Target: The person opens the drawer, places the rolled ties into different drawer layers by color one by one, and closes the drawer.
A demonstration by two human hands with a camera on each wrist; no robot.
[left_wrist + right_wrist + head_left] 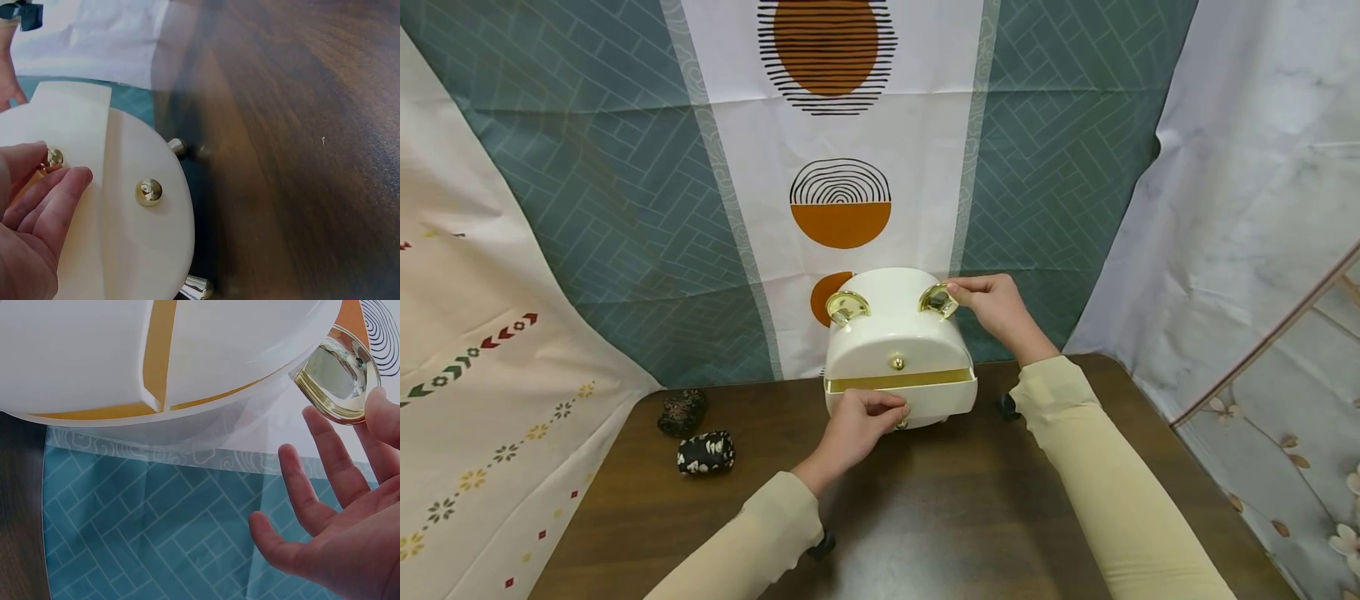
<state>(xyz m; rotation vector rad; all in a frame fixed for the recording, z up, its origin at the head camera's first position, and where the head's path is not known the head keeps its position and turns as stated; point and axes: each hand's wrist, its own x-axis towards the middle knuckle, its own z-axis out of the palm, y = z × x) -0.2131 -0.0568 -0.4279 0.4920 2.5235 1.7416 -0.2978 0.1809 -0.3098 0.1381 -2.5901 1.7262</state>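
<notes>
A glossy cream-white rounded drawer box (pixel 891 333) stands at the table's back, with two gold bell-like discs on top. Its middle drawer (pixel 940 402) is pulled partly out, showing a gold inside edge. My left hand (pixel 853 429) is at this drawer's front, thumb and fingertips pinching its gold knob (pixel 55 156). Below that, a second gold knob (pixel 149 192) sits on the lower front. Up at the right gold disc (pixel 340 378), my right hand (pixel 1000 307) pinches the rim between thumb and index finger, the other fingers spread. Nobody touches the left gold disc (pixel 847 308).
Two small dark patterned bundles, one black and white (pixel 706 452) and one darker (pixel 682 412), lie at the table's back left. A patterned curtain (pixel 1045 167) hangs right behind the box. Lighter cloths flank the brown table (pixel 940 517) on both sides.
</notes>
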